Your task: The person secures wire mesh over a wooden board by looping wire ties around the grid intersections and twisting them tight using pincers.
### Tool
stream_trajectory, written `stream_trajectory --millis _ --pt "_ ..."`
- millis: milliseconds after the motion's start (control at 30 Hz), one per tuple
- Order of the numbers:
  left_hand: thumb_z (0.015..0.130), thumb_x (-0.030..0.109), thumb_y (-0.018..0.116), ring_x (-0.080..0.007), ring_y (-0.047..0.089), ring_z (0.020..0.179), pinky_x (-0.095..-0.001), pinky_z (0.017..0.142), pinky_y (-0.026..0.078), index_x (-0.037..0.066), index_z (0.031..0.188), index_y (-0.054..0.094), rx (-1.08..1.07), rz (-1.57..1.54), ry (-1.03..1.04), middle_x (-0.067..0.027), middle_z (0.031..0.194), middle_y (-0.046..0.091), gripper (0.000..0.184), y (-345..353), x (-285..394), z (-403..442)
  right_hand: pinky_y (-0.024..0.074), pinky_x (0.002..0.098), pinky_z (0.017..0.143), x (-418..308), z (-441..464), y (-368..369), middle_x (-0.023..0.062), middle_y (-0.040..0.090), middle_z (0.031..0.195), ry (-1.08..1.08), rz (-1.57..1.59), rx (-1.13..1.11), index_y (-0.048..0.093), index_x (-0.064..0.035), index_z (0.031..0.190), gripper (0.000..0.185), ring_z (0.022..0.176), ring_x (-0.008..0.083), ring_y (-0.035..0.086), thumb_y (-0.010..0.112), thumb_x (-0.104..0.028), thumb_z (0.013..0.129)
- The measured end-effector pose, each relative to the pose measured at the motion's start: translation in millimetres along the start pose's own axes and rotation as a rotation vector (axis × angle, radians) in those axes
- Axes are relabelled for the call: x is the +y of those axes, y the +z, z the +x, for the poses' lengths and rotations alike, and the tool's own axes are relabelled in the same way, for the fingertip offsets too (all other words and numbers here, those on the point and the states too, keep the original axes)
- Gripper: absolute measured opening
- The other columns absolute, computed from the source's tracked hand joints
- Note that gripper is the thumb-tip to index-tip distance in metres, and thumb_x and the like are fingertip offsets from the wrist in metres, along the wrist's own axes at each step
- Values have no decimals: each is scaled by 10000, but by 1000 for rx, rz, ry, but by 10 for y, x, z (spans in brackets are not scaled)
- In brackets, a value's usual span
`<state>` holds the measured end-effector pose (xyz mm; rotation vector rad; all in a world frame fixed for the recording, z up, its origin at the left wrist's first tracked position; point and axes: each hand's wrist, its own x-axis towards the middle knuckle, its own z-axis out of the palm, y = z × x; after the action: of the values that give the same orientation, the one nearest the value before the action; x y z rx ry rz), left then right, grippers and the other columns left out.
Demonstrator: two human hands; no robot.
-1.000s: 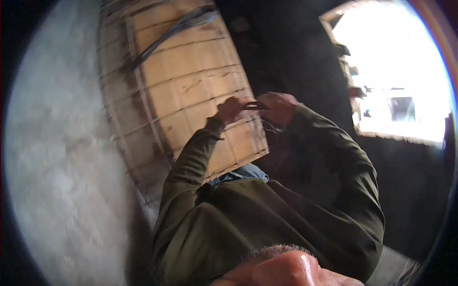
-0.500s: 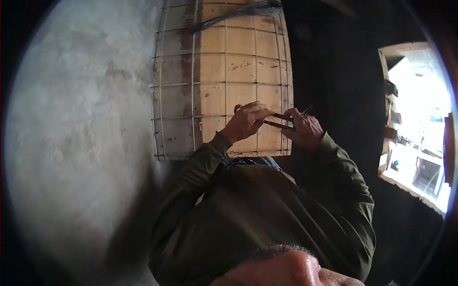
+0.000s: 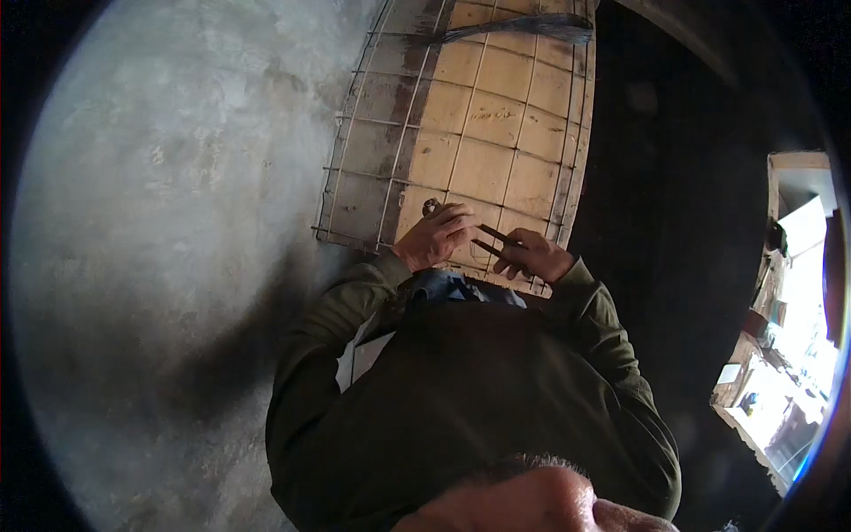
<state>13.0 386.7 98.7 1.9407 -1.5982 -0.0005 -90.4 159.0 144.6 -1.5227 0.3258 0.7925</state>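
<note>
A dark hand tool with two long handles (image 3: 489,241) lies between my hands, above the near part of a wire mesh (image 3: 461,133) on a yellowish board (image 3: 439,106). My left hand (image 3: 436,239) is closed around the tool's left part. A small round dark end (image 3: 431,207) shows beyond its fingers, perhaps the tool's head. The fingers of my right hand (image 3: 536,257) are wrapped on the handle ends. Across the far part of the mesh lies a bundle of thin dark wires (image 3: 554,27).
A rough grey surface (image 3: 177,177) stretches along the left side. Dark surroundings lie to the right of the board. At the far right is a bright opening (image 3: 802,293) with a pale frame and cluttered items beyond. Blue cloth (image 3: 443,288) shows below the board's near edge.
The view has turned, so the board and mesh appear farther right and tilted the other way. My hands, still on the tool, have come lower in the view, over the mesh's near end.
</note>
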Motion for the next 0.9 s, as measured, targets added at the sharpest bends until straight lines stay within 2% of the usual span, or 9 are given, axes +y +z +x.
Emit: stream_trajectory --millis 67,167,233,333,567,733,767,867,900 --pt "823 97 541 -231 480 1110 -378 961 424 76 958 598 33 -18 12 -32 1109 532 148 14 -7 -3 495 322 623 182 12 -13 134 659 890 -63 139 -86 480 39 1038 312 700 173 631 543 -222 879" --pt "828 143 541 -215 485 1093 -366 976 405 104 958 598 26 98 117 -14 1081 529 146 -22 11 48 505 318 644 320 -8 -37 141 652 900 -68 72 -73 455 31 1078 317 724 172 636 526 -206 879" --pt "789 97 582 -249 494 1091 -420 1028 379 117 1010 596 -169 163 187 -48 1069 527 223 -55 132 137 508 319 658 155 -76 -68 143 647 912 -17 -42 -69 452 21 1087 315 751 177 637 521 -206 880" --pt "803 132 574 -239 497 1076 -408 1020 377 123 992 601 -308 185 190 -51 1068 531 191 81 84 114 514 323 676 265 -40 -160 147 636 924 48 -132 -54 450 6 1096 305 792 188 640 515 -199 880" --pt "835 122 558 -223 496 1060 -380 975 400 132 1007 648 -154 117 196 -39 1023 549 194 -86 -322 40 530 329 658 191 -195 -278 146 619 902 36 -157 153 473 4 1073 247 770 184 632 501 -178 908" --pt "822 129 572 -219 499 1035 -397 1019 372 134 1014 645 -211 58 185 -32 976 540 206 -203 -359 79 523 314 618 -33 -230 -200 103 627 864 227 196 99 491 -8 1040 225 754 171 631 503 -194 914" --pt "799 135 556 -208 502 1022 -397 1013 363 124 938 618 -199 61 212 -30 948 534 152 -189 -351 105 523 314 618 -18 -174 -154 103 627 864 232 196 98 491 -8 1040 225 754 171 631 503 -194 914" --pt "770 133 545 -195 509 985 -412 1002 355 107 834 577 -230 81 213 -32 901 522 76 21 -274 80 502 340 575 -50 11 33 115 625 795 187 7 206 499 -7 1012 215 696 194 632 519 -190 902" --pt "763 125 551 -191 513 960 -427 998 355 101 806 562 -279 97 203 -36 883 515 50 47 -251 75 488 351 587 -188 26 105 135 624 803 109 -306 244 509 -11 1019 209 693 232 629 529 -171 886"
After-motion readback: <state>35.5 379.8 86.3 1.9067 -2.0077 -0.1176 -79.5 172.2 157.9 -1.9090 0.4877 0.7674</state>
